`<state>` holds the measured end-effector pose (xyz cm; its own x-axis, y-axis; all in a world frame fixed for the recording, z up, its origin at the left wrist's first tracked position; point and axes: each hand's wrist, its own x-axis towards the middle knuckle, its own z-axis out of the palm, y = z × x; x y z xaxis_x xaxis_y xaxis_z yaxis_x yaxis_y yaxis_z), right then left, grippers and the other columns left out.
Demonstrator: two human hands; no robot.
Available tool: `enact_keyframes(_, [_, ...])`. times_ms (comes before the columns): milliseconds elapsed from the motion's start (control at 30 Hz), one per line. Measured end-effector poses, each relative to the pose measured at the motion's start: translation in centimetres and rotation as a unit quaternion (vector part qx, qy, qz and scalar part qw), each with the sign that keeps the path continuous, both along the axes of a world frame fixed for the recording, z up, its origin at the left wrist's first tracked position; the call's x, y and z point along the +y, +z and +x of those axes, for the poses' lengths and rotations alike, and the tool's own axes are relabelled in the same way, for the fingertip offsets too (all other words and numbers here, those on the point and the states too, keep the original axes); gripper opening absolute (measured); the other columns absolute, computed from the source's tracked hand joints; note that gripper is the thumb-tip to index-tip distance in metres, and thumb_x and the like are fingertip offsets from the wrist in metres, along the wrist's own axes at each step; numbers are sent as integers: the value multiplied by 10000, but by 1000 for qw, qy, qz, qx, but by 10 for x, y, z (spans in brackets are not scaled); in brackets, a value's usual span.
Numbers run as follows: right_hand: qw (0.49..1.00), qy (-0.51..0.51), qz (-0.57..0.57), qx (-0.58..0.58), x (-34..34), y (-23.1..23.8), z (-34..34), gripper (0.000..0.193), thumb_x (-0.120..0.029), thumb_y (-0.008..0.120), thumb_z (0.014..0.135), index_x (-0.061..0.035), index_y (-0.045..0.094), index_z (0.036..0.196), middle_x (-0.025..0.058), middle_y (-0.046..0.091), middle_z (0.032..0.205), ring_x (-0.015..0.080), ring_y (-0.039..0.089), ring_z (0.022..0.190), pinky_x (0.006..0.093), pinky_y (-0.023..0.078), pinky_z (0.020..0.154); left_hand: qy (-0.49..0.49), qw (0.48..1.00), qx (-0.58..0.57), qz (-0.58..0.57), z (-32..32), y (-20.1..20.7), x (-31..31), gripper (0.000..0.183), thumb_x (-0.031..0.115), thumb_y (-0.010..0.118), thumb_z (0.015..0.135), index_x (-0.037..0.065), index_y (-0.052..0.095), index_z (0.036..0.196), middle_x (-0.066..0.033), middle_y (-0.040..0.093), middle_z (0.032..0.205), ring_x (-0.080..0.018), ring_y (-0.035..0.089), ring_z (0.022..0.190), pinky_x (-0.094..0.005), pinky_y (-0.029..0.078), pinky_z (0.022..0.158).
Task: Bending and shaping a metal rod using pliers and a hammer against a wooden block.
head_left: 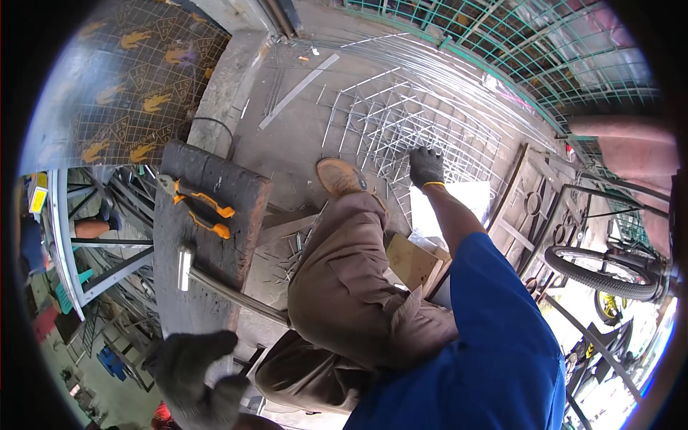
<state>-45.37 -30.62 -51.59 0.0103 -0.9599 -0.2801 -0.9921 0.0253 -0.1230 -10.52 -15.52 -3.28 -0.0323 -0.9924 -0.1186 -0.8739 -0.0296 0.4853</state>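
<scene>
Across the grey floor [287,154], thin metal rods [401,129] lay in a loose, crisscrossed pile, with longer lengths stretching beside a green wire fence [494,43]. At the upper left was a dark board [143,93] with orange marks, and below it a worn wooden bench [175,308] stood left of the person's bent leg. A white sheet [469,201] lay near the pile, partly behind the right forearm. On the bench rested a hammer [233,295], its handle reaching toward the knee. The gloved left hand [192,376] was near the bench's lower end, fingers and thumb curved well apart around a bare gap. The gloved right hand [428,168] was at the rods, fingers bent; whether they gripped one could not be told. Orange-handled pliers [208,197] lay spread on the bench.
</scene>
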Motion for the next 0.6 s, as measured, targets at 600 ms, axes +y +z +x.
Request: enact_keyframes(600, [994,-61,85,-14,4,-19,31,291,-138,540,874,-134,629,1151,159,636,1175,360,567,1170,510,464,933,380,885,16,-268,68,-230,41,315,296,563,996,-3,650,946,-135,621,849,-261,578,768,-384,479,724])
